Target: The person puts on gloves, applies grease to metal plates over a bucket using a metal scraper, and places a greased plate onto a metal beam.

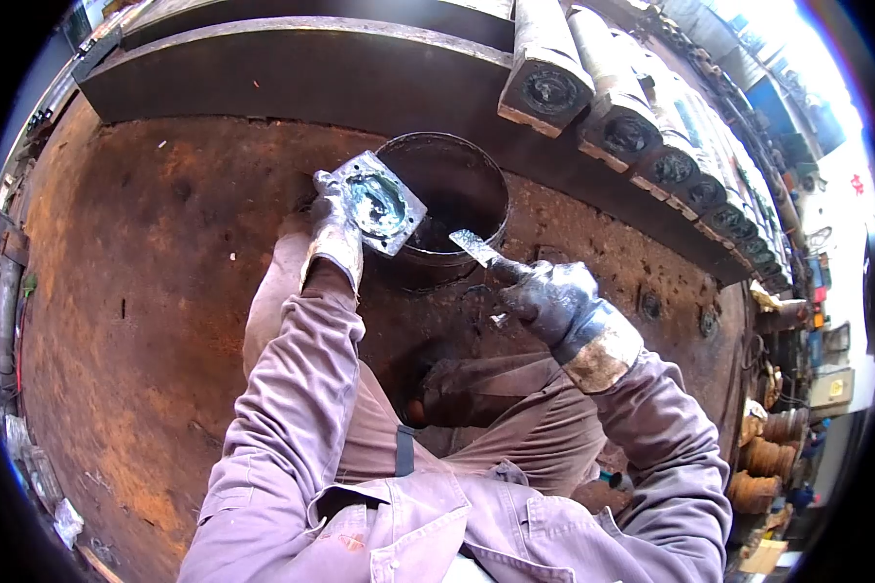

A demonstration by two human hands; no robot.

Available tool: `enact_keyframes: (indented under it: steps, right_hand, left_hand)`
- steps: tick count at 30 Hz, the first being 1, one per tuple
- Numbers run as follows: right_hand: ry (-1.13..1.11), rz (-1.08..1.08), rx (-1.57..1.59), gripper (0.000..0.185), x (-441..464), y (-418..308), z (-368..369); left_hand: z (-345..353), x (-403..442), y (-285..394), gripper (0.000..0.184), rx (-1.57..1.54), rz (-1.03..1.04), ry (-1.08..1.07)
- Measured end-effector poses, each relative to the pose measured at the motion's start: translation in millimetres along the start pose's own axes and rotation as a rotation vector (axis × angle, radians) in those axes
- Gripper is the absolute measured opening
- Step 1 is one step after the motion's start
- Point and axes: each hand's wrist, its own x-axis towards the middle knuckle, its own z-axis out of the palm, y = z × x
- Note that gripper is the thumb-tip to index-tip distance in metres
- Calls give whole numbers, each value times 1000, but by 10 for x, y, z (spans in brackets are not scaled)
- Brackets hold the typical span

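Note:
My left hand, in a stained glove, grips a square metal plate by its left edge. Small holes sit at the plate's corners, and shiny dark grease coats its round middle. My right hand, in a blackened glove, is closed around the handle of a putty knife. Its blade is smeared and points up and left toward the plate, apart from it. A round dark bucket stands behind both; the plate overlaps its left rim. What lies deep in the bucket is too dark to tell.
Beyond the bucket runs a long dark steel beam. Several rollers with square end housings rest in a row on it toward the right. Rusty coils and boxes line the right side. Under me is a rust-brown floor.

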Motion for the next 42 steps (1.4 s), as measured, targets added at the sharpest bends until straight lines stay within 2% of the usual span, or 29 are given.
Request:
enact_keyframes:
  steps: [2,4,6,8,12,14,15,17,18,19,20,21,22,24,25,27,28,29,31,32,33,34,36,38,41,42]
  right_hand:
    - [-225,118,-123,26,64,-57,197]
    - [-388,129,-218,32,81,-36,399]
    - [-328,226,-104,35,2,-122,537]
    - [-442,193,-147,32,-126,-219,510]
    - [-484,84,-83,21,-275,-334,92]
    - [-71,227,642,24,-300,-311,18]
    - [139,228,950,30,-272,-317,-38]
    - [320,223,1137,30,-99,-119,61]
    - [344,318,1288,28,21,-54,82]
    - [245,626,1480,27,198,27,7]
    - [132,941,1656,25,365,71,-63]
    - [360,952,1775,23,497,41,34]
    - [272,971,1687,24,581,82,98]
    - [320,1018,1833,25,685,272,501]
    - [263,1058,1871,25,682,359,596]
    - [158,1129,1947,28,635,489,704]
    - [155,1135,1947,28,578,582,895]
    - [162,810,1542,29,507,700,1175]
    - [127,849,1601,30,580,680,1175]
    - [110,869,1630,30,621,661,1160]
    - [139,994,1814,30,658,633,1141]
    - [146,1029,1879,30,675,627,1167]
    - [164,1104,2007,29,706,613,1219]
    - [159,1073,2051,29,730,621,1286]
    - [126,1046,2057,30,760,662,1449]
    - [118,1041,2055,30,771,658,1491]
  left_hand:
    - [253,-154,88,56,-167,-25,34]
    - [129,-96,70,58,134,138,73]
    - [119,-70,58,56,275,213,89]
    - [126,-71,57,55,334,233,85]
    - [135,-59,40,52,352,220,39]
    - [135,-23,32,51,342,195,-2]
    - [134,-1,26,51,345,181,-27]
    - [48,76,-36,50,386,158,-81]
    - [-109,160,-114,50,448,183,-96]
    - [-279,256,-202,50,509,210,-110]
    - [-153,68,-137,52,305,121,-122]
    - [-24,-124,-70,54,101,33,-118]
    - [99,-241,-4,53,-226,-73,-198]
    - [88,-249,29,56,-46,-28,-92]
    - [34,-213,47,57,15,-12,-52]
    - [-414,78,-20,53,667,209,-101]
    - [49,-401,294,50,909,194,-57]
    - [534,-896,622,48,1152,172,-19]
    - [620,-937,679,45,1349,165,60]
    - [655,-962,695,43,1272,161,80]
    - [696,-972,698,41,1173,105,103]
    - [738,-983,702,39,1072,53,131]
    - [224,-511,429,35,613,187,-10]
    - [324,-653,559,38,953,221,59]
    - [337,-619,578,38,832,223,13]
    - [444,-693,616,34,1023,232,67]
